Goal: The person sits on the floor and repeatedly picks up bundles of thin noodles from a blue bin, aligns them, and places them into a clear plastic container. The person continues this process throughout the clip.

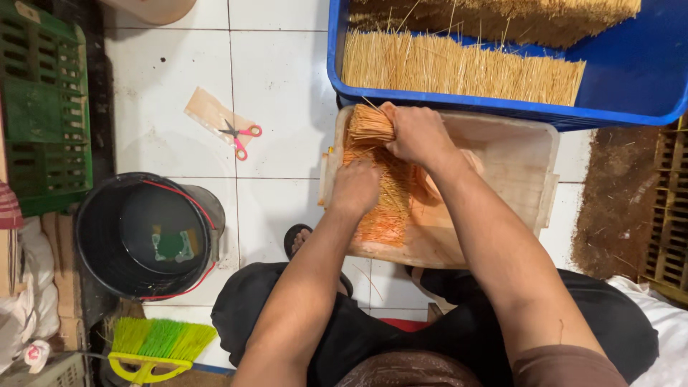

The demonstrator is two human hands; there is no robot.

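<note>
A shallow wooden tray (502, 154) is seen at the centre of the frame, resting on a white tiled floor (279, 79). Inside its left part a bundle of thin orange sticks (380, 204) is laid, running from the tray's upper edge down towards its lower edge. The upper end of the bundle is gripped by the right hand (419, 132), whose fingers are closed around the stick tips. The left hand (355, 188) is pressed down on the middle of the same bundle, with its fingers curled over the sticks; whether they are fully closed around them cannot be told.

Just above the tray, at the upper right of the frame, a large blue plastic tub (638, 79) is set, and rows of pale straw-coloured sticks (459, 68) are stacked inside it. At the lower left a black bucket (147, 236) with a red handle is seen; a round black lid or dish appears to lie within it. A green plastic crate (43, 107) is placed along the left edge. Between the crate and the tray, a pair of pink-handled scissors (240, 135) is lying on a small brown paper piece (208, 109). A green and yellow broom head (158, 344) is found at the bottom left.
</note>
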